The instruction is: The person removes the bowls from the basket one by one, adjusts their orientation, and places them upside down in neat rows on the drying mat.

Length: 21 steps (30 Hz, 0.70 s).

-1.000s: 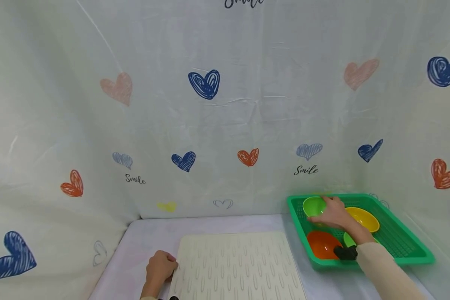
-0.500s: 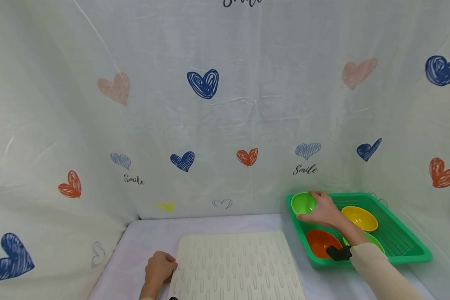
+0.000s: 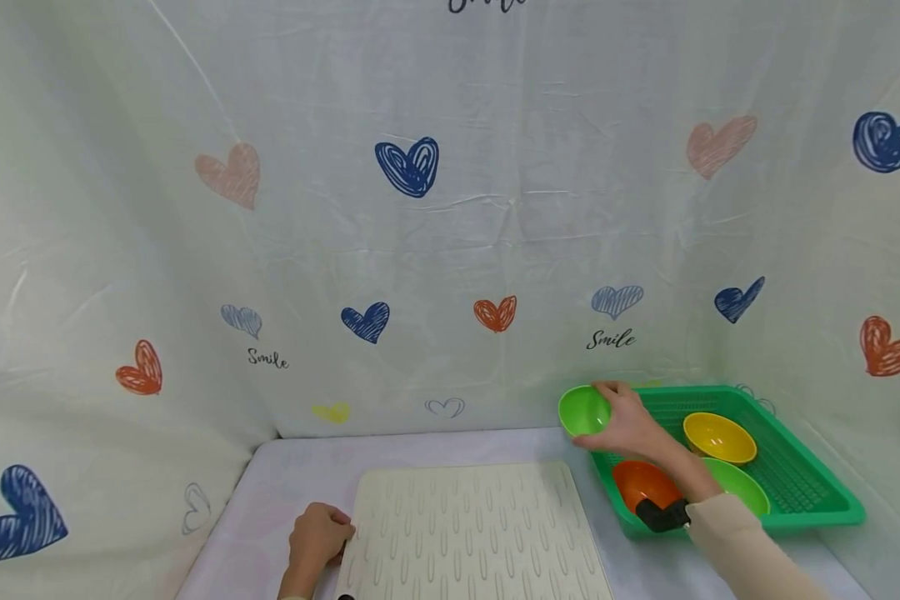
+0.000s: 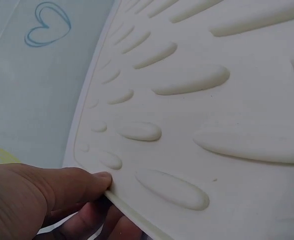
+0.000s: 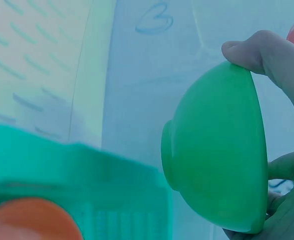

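Note:
My right hand (image 3: 621, 422) grips a light green bowl (image 3: 583, 410) by its rim, thumb on one side and fingers on the other. The bowl overlaps the far left corner of the green basket (image 3: 810, 523) in the head view. In the right wrist view the bowl (image 5: 216, 150) shows its rounded outside and foot ring. My left hand (image 3: 318, 537) pinches the left edge of a cream ribbed mat (image 3: 468, 533). Thumb on top and fingers beneath the mat's edge (image 4: 137, 220) show in the left wrist view.
Inside the basket sit an orange bowl (image 3: 642, 483), a yellow bowl (image 3: 720, 437) and another green bowl (image 3: 742, 487). A white cloth (image 3: 307, 458) covers the table. Behind it hangs a curtain (image 3: 450, 233) printed with hearts.
My right hand has lifted the green bowl and moved it left, from inside the basket to its far left corner. The left hand stays at the mat's edge.

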Tool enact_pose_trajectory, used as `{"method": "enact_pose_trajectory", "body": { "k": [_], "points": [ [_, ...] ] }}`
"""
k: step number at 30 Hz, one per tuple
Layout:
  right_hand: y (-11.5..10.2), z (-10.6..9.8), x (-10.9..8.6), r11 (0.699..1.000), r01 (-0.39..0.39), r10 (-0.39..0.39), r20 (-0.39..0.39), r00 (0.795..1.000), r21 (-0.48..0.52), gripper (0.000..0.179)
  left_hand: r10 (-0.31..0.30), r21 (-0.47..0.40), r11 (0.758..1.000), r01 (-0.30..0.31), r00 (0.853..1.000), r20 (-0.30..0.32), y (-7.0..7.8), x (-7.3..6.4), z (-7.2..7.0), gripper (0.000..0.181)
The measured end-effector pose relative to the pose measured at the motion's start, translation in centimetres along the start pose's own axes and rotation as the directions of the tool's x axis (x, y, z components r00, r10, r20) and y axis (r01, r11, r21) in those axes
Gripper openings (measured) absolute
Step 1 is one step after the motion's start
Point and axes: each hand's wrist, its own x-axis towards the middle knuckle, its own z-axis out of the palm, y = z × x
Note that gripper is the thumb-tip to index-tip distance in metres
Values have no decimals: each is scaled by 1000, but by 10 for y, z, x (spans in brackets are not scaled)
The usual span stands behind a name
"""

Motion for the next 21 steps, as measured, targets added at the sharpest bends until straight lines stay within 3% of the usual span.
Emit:
{"method": "enact_pose_trajectory", "body": {
  "k": [21],
  "points": [
    [-54, 30, -12, 991, 91, -94, 23, 995, 101, 104, -30, -11, 999, 31, 999, 18, -2, 5, 1, 5]
  ]
}}
